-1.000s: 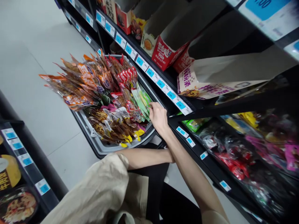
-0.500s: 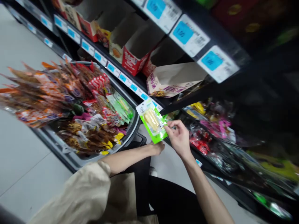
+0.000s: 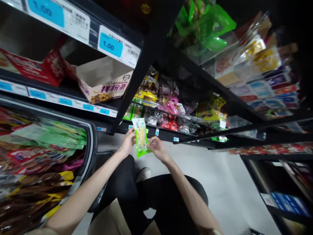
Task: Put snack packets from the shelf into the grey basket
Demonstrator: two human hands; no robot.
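Observation:
A small green and white snack packet (image 3: 141, 138) with a clear window and pale yellow sticks inside hangs upright between my two hands. My right hand (image 3: 157, 148) pinches its lower right edge between thumb and finger. At its left edge is my left hand (image 3: 128, 142), with fingers curled against the packet; part of the grip is hidden. Just behind the packet, the low shelf (image 3: 168, 130) bears red, silver and green wrapped snacks.
To the left stands a grey-rimmed bin (image 3: 91, 143) full of bagged snacks. Cut-open cartons (image 3: 105, 80) sit on the dark shelf with price tags (image 3: 110, 42). A shelf post (image 3: 139, 68) rises ahead. Grey floor (image 3: 220, 182) and another shelf unit (image 3: 281, 192) lie to the right.
The view has swung right, so the bin now sits further left. My left hand has come up from under the packet to its left edge. The packet has turned more upright.

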